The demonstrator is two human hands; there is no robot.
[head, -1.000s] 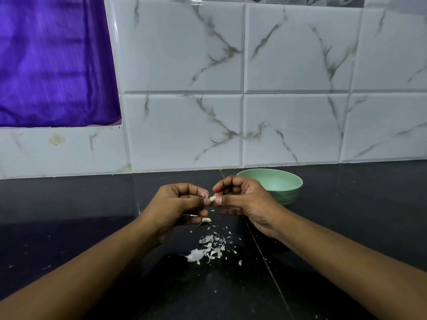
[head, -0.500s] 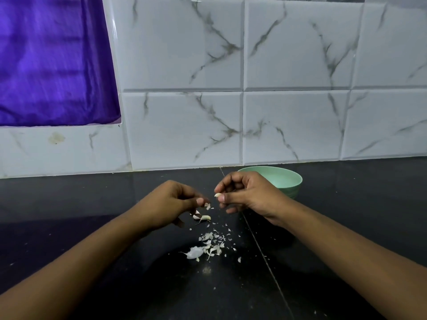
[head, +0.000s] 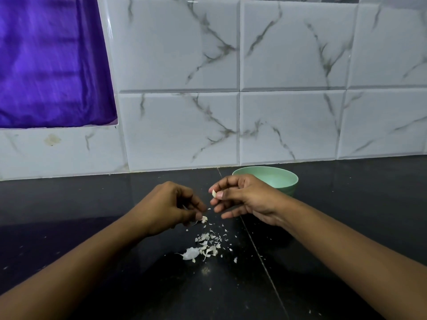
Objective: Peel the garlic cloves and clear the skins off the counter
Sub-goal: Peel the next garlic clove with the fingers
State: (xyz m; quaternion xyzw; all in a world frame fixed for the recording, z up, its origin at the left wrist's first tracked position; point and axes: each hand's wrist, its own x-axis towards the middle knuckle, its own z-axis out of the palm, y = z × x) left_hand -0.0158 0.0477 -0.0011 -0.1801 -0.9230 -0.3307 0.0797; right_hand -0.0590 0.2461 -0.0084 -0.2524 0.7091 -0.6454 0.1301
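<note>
Garlic clove, long axis near upright, sits pinched between thumb and forefinger of our right hand above the counter. We cannot make out what the green bowl behind holds. The clove looks pale and smooth. Our left hand curls beside a skin scrap; whether it grips it, we cannot tell.

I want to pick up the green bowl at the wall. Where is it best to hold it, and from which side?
Hold the bowl by its rim on the right part, coming from above, thumb inside and fingers outside. It stands upright with the open side up, and the right hand covers its left front, so the right rim is the free part.
</note>
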